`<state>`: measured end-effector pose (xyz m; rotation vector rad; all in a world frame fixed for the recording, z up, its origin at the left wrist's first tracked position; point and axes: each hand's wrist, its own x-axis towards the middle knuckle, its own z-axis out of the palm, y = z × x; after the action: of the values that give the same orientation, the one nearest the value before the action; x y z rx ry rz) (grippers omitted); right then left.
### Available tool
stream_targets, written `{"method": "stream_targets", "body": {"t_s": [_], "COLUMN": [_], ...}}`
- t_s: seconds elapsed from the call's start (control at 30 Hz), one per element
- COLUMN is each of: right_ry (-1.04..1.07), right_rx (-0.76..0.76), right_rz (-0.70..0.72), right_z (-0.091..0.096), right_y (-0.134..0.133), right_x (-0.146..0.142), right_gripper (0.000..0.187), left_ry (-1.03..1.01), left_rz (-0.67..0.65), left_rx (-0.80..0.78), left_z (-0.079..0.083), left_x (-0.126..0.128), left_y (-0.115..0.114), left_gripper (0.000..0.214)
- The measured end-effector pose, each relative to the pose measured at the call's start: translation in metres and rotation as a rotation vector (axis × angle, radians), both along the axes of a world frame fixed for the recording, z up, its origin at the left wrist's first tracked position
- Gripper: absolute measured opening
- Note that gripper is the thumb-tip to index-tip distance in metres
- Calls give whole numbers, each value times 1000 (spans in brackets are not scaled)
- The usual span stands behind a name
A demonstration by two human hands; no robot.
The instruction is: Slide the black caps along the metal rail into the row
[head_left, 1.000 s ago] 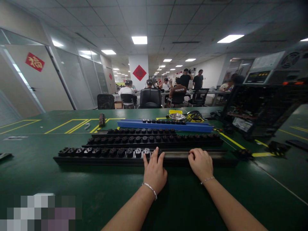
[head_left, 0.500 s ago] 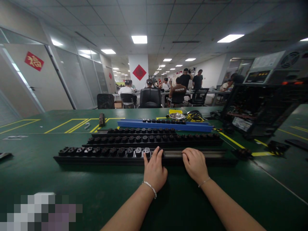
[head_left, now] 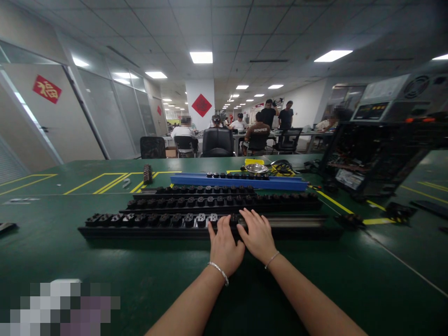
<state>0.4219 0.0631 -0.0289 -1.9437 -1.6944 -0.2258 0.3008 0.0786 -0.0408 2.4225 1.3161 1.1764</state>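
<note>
Where your left hand (head_left: 226,247) and right hand (head_left: 258,237) sit side by side: one black rail (head_left: 140,231), directly under the fingers (head_left: 226,226); one row of black modules (head_left: 164,219), leftward; fingers spread, any pinch hidden.

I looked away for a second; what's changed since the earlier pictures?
The right hand moved left along the front rail, coming up beside the left hand. What either holds is hidden. The left hand, front rail and blue rail stayed put.
</note>
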Motion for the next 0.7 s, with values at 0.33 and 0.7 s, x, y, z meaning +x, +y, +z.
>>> {"method": "stream_targets", "body": {"t_s": [0.33, 0.7], "right_ry": [123, 126], "right_rx": [-41, 2], "right_rz": [-82, -87], "right_z": [7, 4], "right_y": [9, 8], "right_x": [-14, -13], "right_gripper": [38, 37], "left_ry": [28, 94], "left_rz": [-40, -86], "left_rx": [-84, -35], "left_z": [6, 2], "left_x": [-2, -2], "left_y": [-4, -3], "left_gripper": [64, 65]}}
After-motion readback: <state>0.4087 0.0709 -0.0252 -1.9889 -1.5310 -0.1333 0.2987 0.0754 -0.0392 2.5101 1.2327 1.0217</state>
